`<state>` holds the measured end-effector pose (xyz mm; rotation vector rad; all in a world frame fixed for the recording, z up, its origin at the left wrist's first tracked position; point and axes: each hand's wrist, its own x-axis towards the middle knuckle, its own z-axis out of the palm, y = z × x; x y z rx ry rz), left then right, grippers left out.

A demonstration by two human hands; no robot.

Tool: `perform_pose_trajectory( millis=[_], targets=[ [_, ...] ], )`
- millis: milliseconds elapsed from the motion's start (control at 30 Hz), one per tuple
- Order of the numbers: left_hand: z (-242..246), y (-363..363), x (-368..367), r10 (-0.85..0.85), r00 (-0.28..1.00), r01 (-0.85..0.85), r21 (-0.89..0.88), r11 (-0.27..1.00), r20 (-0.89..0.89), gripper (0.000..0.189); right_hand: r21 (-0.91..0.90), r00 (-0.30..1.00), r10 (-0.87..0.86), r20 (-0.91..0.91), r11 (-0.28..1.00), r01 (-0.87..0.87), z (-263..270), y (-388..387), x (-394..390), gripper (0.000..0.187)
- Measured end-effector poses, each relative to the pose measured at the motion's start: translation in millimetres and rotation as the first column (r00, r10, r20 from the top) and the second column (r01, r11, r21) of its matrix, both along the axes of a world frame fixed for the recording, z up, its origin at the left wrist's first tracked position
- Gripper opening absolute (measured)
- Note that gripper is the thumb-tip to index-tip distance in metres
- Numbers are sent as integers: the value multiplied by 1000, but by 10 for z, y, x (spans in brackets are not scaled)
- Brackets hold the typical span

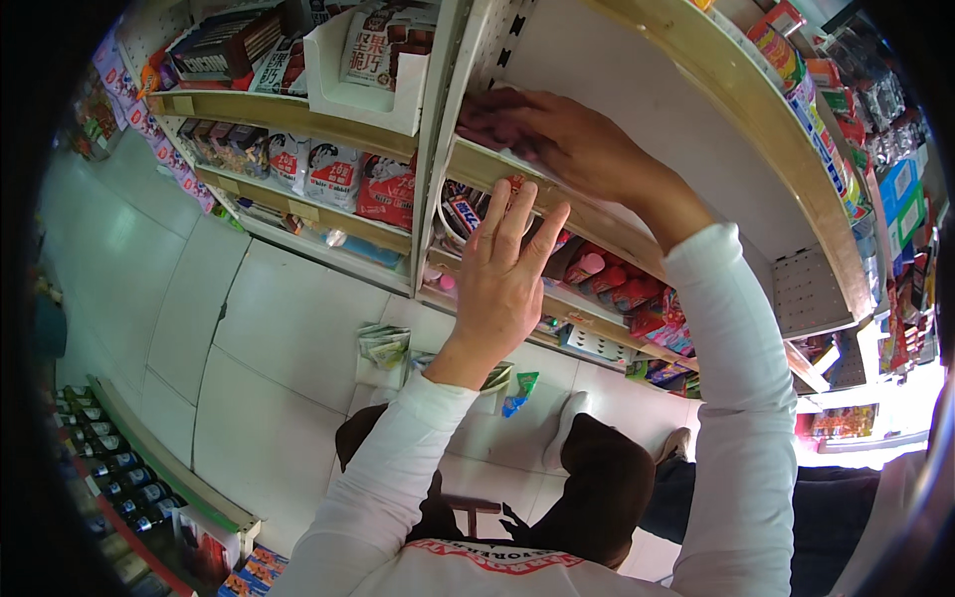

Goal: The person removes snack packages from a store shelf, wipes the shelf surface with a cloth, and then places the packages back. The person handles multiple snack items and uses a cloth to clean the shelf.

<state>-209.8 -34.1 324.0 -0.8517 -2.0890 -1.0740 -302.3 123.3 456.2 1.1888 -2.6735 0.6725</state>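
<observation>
My right hand (589, 145) is on a bare shelf board, at its left end beside the metal upright (433, 142). It holds a dark maroon cloth (496, 123), both blurred by motion. My left hand (503, 276) is in front of the shelf's yellowish edge strip (489, 163), fingers spread and holding nothing. Its fingertips are close to the strip; whether they touch it I cannot tell. Behind that hand, a round tub (451, 216) with wrapped candy bars is partly hidden on the shelf below.
Pink-capped red packages (604, 280) fill the lower shelf. White Rabbit candy bags (332, 175) and a white display box (365, 112) stand left. Green packets in a container (384, 347) and a small wrapper (520, 394) lie on the floor. Another person's dark-clothed leg (828, 515) is at right.
</observation>
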Motion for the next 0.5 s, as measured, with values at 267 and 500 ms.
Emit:
perform_pose_trajectory(
  millis=[267,500],
  targets=[
    [-40,68,-38,64,996,-63,24,998,-68,80,91,935,-353,23,932,350,30,215,56,40],
    [-27,48,-25,16,999,-15,27,1000,-41,68,154,697,-715,-58,683,714,-3,1745,1147,41]
  ],
)
